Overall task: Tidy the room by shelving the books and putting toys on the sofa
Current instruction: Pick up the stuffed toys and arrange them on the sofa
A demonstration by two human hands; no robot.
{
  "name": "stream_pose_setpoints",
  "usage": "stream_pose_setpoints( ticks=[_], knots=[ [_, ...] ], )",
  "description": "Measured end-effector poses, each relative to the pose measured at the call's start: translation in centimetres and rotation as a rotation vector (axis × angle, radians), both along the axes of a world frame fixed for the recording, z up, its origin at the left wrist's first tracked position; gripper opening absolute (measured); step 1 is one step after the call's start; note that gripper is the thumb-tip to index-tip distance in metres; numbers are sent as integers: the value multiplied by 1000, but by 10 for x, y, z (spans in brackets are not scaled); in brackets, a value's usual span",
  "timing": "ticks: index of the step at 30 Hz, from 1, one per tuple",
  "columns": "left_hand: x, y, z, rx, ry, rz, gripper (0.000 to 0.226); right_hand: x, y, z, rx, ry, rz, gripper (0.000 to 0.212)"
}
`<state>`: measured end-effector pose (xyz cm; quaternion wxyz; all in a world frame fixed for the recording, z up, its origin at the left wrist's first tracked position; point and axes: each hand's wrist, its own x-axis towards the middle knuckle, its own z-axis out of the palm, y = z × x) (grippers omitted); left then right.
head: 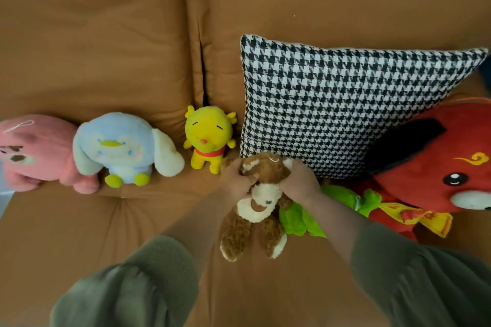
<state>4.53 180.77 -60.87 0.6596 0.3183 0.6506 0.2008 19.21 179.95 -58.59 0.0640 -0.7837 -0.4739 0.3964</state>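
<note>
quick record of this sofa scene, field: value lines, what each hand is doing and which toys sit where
surface: brown sofa
left hand: grips the brown plush toy at its head
right hand: grips the same toy
left of it: pink plush, blue plush, yellow plush, in a row against the backrest
right of it: houndstooth cushion, red plush, green plush

Fuzzy plush bear [255,210], matt cloth sofa [106,34]
</note>
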Motion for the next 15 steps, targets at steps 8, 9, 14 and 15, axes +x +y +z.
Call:
stream_pose_setpoints(
  ticks=[8, 9, 14, 15],
  knots=[
    [-17, -4, 2, 193, 234, -173, 52, -5, -5, 2, 92, 124, -49, 56],
    [-19, -6, 2, 204, 218, -180, 50, -5, -6, 4, 101, 111, -35, 63],
    [-29, -13, 5, 327, 270, -241, 50, -1, -7, 17, 143, 44, 18, 69],
    [-29, -13, 7, 341, 277, -240, 53, 1, -7, 20, 151, 48, 7, 69]
  ],
)
